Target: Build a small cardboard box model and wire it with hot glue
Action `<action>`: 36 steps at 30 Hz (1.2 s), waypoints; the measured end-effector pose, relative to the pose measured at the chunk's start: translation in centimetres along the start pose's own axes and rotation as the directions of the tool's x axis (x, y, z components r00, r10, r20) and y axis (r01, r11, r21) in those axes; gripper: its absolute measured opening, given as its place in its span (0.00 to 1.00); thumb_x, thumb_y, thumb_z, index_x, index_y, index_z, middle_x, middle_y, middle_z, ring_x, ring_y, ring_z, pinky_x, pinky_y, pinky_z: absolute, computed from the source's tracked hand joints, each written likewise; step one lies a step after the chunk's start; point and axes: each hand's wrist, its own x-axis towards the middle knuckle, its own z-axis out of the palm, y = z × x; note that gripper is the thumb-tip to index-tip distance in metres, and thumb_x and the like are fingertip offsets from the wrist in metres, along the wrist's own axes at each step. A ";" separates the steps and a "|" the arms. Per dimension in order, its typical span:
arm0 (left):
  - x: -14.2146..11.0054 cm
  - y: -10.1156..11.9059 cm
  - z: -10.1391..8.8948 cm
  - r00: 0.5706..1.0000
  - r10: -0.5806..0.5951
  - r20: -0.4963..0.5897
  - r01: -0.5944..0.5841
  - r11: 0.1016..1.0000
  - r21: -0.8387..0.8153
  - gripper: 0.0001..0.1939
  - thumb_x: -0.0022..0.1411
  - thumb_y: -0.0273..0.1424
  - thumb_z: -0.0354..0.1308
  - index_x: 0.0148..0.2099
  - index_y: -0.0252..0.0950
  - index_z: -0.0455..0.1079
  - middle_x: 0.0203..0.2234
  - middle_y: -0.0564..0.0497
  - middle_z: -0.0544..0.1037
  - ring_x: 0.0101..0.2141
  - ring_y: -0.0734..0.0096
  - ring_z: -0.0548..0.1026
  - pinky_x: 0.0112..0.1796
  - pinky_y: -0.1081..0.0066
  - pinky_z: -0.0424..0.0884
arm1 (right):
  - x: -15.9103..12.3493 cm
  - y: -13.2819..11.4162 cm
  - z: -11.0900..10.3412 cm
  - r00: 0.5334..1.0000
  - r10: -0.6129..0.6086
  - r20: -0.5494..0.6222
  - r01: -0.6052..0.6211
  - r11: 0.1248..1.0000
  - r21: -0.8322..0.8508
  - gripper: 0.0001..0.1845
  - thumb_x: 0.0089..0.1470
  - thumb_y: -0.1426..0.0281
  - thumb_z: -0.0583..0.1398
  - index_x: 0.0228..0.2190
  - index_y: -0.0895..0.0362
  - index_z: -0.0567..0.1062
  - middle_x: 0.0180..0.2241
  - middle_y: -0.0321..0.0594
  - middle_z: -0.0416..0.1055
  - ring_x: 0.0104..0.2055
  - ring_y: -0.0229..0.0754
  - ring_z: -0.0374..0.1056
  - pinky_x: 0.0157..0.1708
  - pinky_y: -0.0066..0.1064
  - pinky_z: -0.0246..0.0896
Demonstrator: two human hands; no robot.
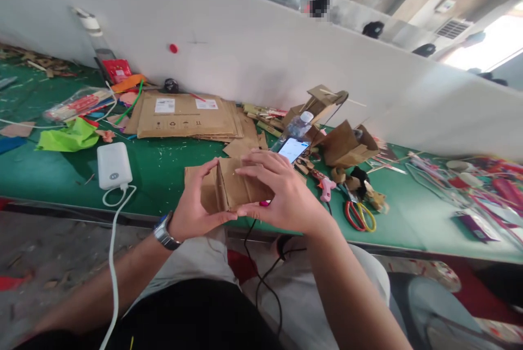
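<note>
Between my hands, near the table's front edge, is a folded piece of brown cardboard (235,181) with an upright flap across its middle. My left hand (194,205) grips it from the left, index finger at the far edge and thumb at the near edge of the flap. From the right, my right hand (281,192) closes over it, fingers across the top and thumb along the near side. Just right of that hand, a pink glue gun (326,189) lies close to scissors (360,216) with red and yellow handles. A lit phone (293,149) leans behind my right hand.
A white power bank (113,164) with a trailing cable lies at left. Flattened cardboard (183,118) is stacked behind my hands, near a plastic bottle (300,124). A cardboard box (347,145) and scraps stand further right. A white partition (245,50) borders the green table (159,175).
</note>
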 end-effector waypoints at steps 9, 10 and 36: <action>0.3 -0.5 0.6 0.979 0.198 -0.052 -0.195 0.979 0.057 0.53 0.55 0.46 0.76 0.76 0.42 0.57 0.70 0.35 0.68 0.68 0.41 0.69 0.65 0.40 0.69 | 0.7 -0.1 0.2 0.998 -0.010 0.068 0.009 1.000 0.013 0.32 0.58 0.50 0.71 0.59 0.51 0.78 0.63 0.48 0.75 0.67 0.60 0.67 0.66 0.59 0.61; 0.3 -0.4 0.7 0.976 0.214 -0.049 -0.210 0.975 0.076 0.53 0.55 0.46 0.75 0.76 0.42 0.57 0.70 0.35 0.68 0.68 0.42 0.69 0.65 0.41 0.71 | 0.7 -0.2 0.1 0.997 -0.004 0.078 0.004 1.000 0.001 0.32 0.57 0.51 0.71 0.59 0.50 0.78 0.63 0.48 0.74 0.67 0.60 0.67 0.66 0.60 0.61; -0.3 -0.6 3.3 0.841 0.479 -0.252 -0.451 0.877 0.162 0.22 0.65 0.39 0.69 0.59 0.43 0.74 0.54 0.43 0.80 0.65 0.43 0.74 0.62 0.40 0.74 | 0.4 -0.9 -0.2 0.992 -0.096 0.078 0.097 0.995 -0.006 0.23 0.59 0.65 0.70 0.56 0.48 0.80 0.57 0.42 0.81 0.67 0.59 0.71 0.66 0.58 0.67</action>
